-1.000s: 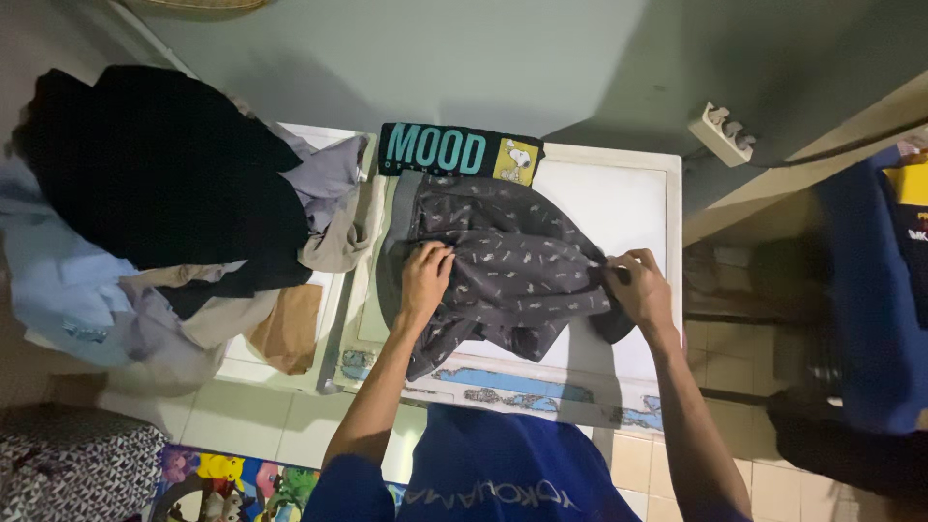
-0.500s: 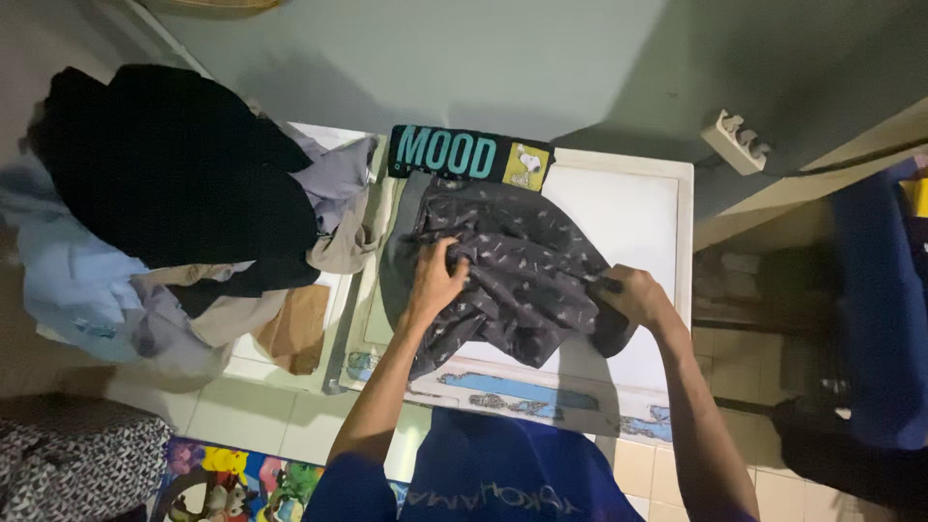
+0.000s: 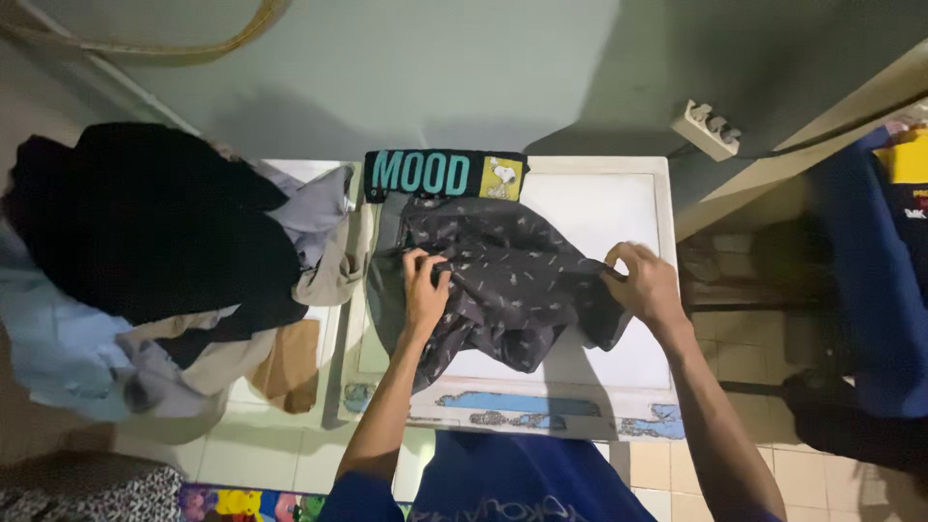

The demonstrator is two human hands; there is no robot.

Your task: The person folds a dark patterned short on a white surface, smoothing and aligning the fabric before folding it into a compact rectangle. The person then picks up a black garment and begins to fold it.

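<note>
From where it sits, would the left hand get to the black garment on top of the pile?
Probably yes. The left hand rests on the grey patterned garment, and the black garment lies on top of the laundry pile to its left, uncovered, with nothing between them.

Dark grey patterned shorts (image 3: 503,290) with small pale marks and a black waistband with teal lettering lie crumpled on the white bench (image 3: 619,203). The waistband lies flat at the far edge; the fabric below is bunched and creased.
</note>
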